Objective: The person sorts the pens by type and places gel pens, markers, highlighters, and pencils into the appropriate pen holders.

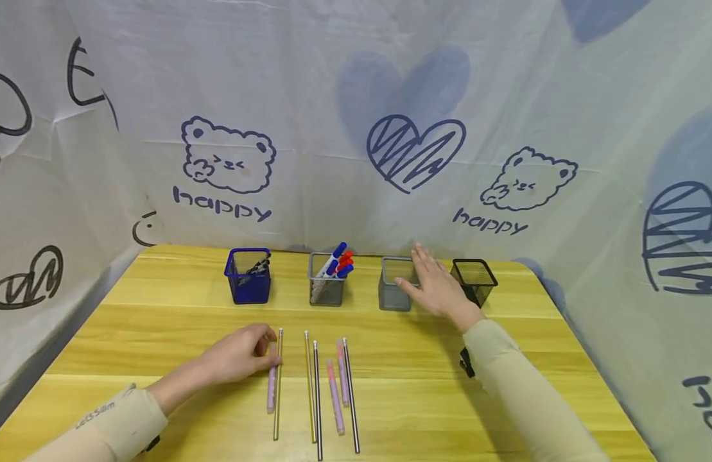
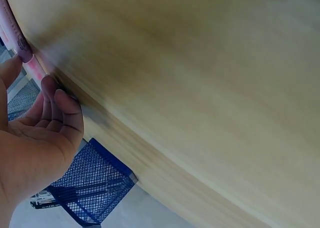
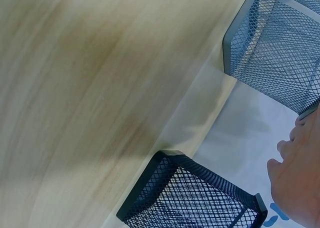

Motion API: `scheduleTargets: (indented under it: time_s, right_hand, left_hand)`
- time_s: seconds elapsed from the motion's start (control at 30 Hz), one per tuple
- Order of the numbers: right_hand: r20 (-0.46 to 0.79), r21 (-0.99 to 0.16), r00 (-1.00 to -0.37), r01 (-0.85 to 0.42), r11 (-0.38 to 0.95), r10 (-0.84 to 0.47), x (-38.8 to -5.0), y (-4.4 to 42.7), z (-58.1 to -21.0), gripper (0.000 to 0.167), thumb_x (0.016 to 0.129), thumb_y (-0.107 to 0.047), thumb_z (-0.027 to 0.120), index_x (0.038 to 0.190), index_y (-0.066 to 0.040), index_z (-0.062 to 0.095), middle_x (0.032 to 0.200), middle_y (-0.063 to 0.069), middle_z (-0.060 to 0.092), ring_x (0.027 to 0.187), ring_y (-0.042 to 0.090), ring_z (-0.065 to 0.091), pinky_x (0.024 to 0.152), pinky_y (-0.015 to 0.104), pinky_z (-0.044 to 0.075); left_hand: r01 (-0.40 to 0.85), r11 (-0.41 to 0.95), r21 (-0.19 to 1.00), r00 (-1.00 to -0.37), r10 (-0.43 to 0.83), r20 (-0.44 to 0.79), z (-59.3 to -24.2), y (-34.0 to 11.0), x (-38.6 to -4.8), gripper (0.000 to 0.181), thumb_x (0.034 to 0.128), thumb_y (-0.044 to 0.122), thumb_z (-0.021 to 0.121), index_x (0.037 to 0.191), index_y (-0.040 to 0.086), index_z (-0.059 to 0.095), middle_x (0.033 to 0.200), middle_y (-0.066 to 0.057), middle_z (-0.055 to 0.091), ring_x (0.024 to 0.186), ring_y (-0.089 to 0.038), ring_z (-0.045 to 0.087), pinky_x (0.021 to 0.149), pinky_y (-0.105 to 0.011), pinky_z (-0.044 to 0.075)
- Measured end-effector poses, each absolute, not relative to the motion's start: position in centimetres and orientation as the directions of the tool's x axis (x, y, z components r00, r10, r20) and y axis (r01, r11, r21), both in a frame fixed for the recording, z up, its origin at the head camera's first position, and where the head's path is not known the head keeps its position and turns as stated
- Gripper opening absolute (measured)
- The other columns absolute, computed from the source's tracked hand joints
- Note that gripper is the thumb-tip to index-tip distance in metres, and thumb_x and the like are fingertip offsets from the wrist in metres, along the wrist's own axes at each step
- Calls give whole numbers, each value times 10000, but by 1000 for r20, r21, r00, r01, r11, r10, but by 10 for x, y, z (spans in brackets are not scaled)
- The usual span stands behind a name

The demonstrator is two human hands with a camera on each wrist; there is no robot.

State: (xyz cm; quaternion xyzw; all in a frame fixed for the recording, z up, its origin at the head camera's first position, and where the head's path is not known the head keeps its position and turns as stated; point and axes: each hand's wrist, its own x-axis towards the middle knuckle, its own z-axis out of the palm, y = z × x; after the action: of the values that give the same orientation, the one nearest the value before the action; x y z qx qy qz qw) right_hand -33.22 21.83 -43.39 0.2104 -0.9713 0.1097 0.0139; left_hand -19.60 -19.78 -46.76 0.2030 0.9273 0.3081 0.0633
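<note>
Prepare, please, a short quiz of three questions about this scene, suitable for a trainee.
1. What does the left hand pinch?
A) a gold pencil
B) a pink-and-purple marker
C) a red-capped marker
2. True or false: black pens lean inside the blue holder.
3. How many mesh holders stand on the table?

Key: 1. B; 2. true; 3. four.

Right hand [image 3: 300,170]: I see it cropped by the right wrist view's edge.
Purple pen [image 2: 13,27]: its dark print [image 2: 22,42] is too small for me.
</note>
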Motion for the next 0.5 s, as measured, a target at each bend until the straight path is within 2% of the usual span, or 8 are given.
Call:
scheduleTargets:
  time_s: [0.5]
  right_hand:
    - [64,-205,-912,-409,889,-405,-333,219,-435,959,1044,-719,280,1658,0,123,1747,151,30,1608,313,60,1301,503,107]
  left_hand:
    - [352,651,673,-885,465,14,-469,-201,-199,257,934,117,764,1118,-31,663,788,53,588,666,-70,530,567,-238,508]
